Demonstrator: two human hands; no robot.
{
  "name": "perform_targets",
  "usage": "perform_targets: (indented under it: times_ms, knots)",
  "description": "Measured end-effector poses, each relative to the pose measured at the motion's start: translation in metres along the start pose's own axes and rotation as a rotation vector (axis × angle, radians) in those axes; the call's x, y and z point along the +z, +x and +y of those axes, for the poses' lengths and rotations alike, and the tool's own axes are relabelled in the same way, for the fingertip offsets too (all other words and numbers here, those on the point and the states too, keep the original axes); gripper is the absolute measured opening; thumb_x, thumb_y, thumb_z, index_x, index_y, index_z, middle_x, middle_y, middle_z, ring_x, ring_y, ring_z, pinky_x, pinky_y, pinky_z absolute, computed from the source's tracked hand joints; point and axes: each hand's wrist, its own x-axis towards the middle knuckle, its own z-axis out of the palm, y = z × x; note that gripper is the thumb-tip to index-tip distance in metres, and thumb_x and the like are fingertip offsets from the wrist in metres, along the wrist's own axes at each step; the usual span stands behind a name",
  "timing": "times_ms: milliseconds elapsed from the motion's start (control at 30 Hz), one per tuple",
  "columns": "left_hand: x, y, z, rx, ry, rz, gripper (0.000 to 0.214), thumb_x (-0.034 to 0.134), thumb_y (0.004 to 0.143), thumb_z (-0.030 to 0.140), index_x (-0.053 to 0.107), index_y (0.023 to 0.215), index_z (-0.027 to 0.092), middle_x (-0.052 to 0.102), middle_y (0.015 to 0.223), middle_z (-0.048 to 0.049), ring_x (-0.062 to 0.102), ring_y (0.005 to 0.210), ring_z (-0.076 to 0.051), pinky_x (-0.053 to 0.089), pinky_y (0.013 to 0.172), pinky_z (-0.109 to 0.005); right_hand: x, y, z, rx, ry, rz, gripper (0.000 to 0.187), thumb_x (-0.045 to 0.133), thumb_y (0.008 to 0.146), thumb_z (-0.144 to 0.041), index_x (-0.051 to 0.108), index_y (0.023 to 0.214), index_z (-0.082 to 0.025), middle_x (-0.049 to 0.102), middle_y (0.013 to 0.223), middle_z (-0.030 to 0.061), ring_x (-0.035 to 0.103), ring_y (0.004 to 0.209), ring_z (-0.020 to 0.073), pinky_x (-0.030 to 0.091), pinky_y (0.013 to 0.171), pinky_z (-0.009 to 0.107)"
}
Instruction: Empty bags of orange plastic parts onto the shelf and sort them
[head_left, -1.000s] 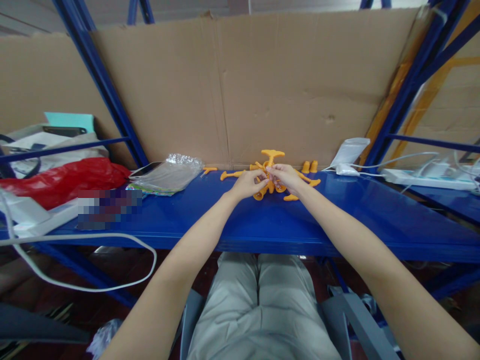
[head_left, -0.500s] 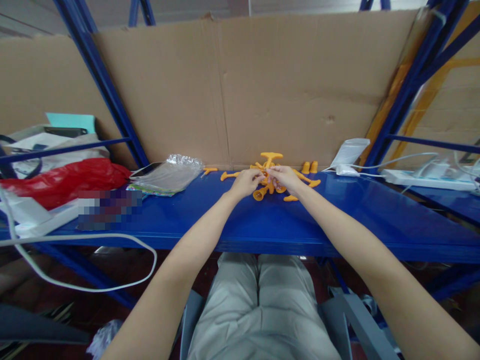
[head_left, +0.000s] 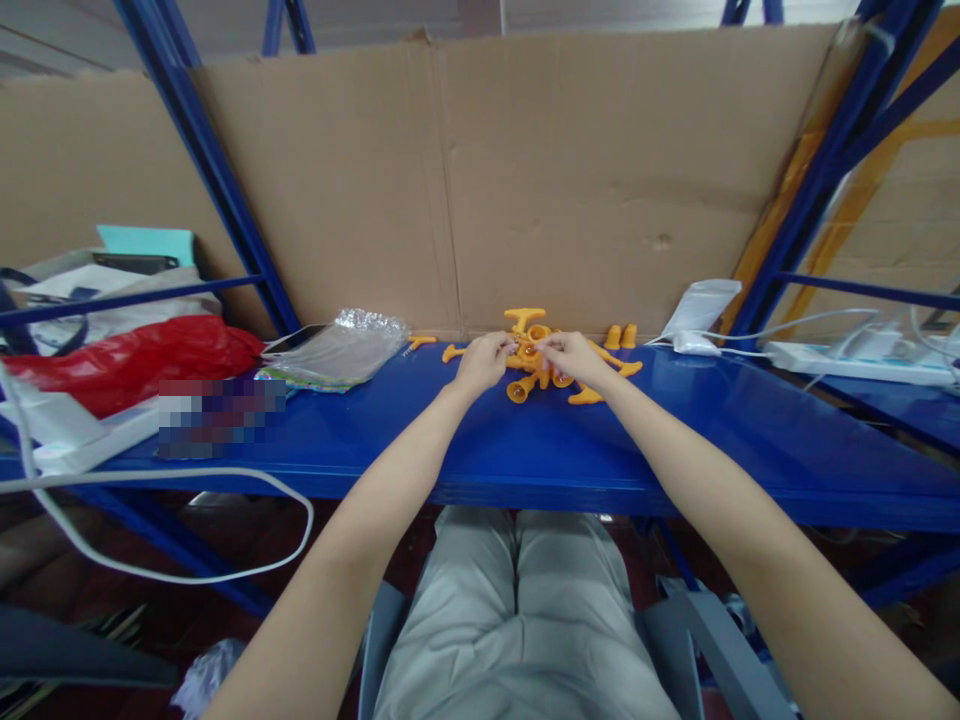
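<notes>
A pile of orange plastic pieces (head_left: 519, 390), among them flared cups and T-shaped handles, lies on the blue tabletop (head_left: 480, 440). My left hand (head_left: 484, 362) is at the pile's left side, its fingertips pinched together. Just beyond those fingertips stands an orange T-shaped handle (head_left: 524, 315); whether they grip its stem is hidden. My right hand (head_left: 571, 358) reaches in from the right with fingers closed; anything in them is too small to name. Between both hands a round-mouthed orange cup (head_left: 538, 332) shows. Another T-shaped handle (head_left: 452, 353) pokes out left of my left hand.
An orange corkscrew (head_left: 420, 342) with a metal spiral lies left of the pile. Two orange caps (head_left: 621, 336) stand behind on the right. Clear plastic bags (head_left: 352, 350) and a red bag (head_left: 150, 360) are at left. Cardboard (head_left: 562, 180) closes off the back.
My hands have moved slightly apart, the left one shifting left. The upright T-shaped handle has also shifted left, and a round cup now shows between the hands.
</notes>
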Motion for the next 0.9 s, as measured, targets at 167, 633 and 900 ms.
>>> perform_targets:
  times_ms: [167,633,900]
  knots:
    - [-0.0005,0.0004,-0.0007,-0.032,0.019,0.005,0.018,0.051,0.085,0.01,0.063,0.074,0.015,0.069,0.079,-0.0049,0.06,0.074,-0.016,0.043,0.07,-0.026,-0.0009,-0.0012,0.0055,-0.215,-0.557,-0.046,0.021,0.052,0.085,-0.015,0.07,0.074,-0.016,0.069,0.071,0.0041,0.059,0.065,0.0153,0.038,0.062,0.025]
    - [-0.0028,0.0002,-0.0026,-0.027,-0.01,0.017,0.018,0.05,0.085,0.012,0.06,0.071,0.017,0.065,0.072,-0.0025,0.058,0.072,-0.016,0.043,0.07,-0.027,-0.0008,-0.0001,0.0078,-0.235,-0.564,-0.126,0.023,0.05,0.087,-0.015,0.073,0.081,-0.017,0.071,0.073,0.0028,0.059,0.065,0.0149,0.038,0.066,0.025]
    - [-0.0023,0.0,-0.0008,-0.046,-0.024,0.012,0.019,0.048,0.085,0.011,0.06,0.071,0.016,0.066,0.072,-0.0031,0.06,0.072,-0.016,0.044,0.071,-0.027,-0.0008,-0.0003,0.0076,-0.243,-0.557,-0.134,0.023,0.051,0.086,-0.014,0.072,0.078,-0.017,0.07,0.071,0.0024,0.057,0.062,0.0141,0.037,0.063,0.024]
